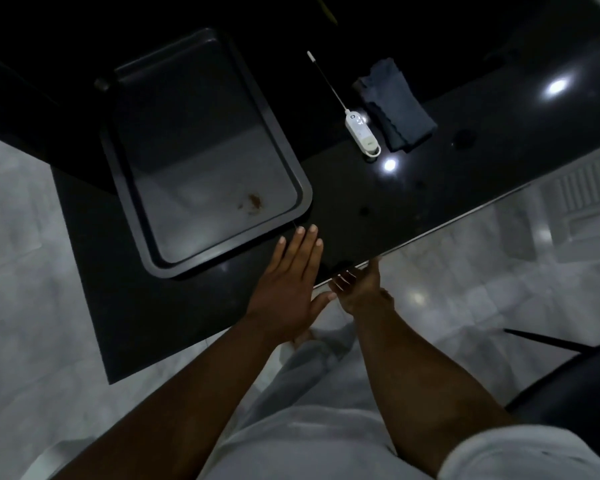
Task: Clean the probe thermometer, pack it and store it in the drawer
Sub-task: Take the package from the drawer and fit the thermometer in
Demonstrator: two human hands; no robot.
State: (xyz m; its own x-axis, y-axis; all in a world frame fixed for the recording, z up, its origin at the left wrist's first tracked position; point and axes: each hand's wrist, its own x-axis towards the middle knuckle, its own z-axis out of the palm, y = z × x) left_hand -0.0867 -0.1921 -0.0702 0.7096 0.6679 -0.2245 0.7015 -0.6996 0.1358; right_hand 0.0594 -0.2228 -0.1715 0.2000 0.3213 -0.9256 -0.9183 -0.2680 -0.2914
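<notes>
1. Left hand [290, 278] flat and open, fingers together, palm down on the glossy black table [413, 202], fingertips just short of the tray's near corner.
2. Right hand [359, 285] at the table's near edge, fingers curled under the lip; gripping nothing else that can be seen.
3. Black rectangular tray [293, 174] just beyond the left hand, lying flat; small brown smear inside near its right wall.
4. Probe thermometer [355, 124] well beyond both hands, lying on the table: white body with a loop at the near end, thin metal probe running away to a white tip. Markings on the body too small to read.
5. Folded dark cloth [394, 105] just right of the thermometer, near or touching its body; cannot tell which.
6. Pale tiled floor [465, 299] below; dark chair [568, 386] at right.
</notes>
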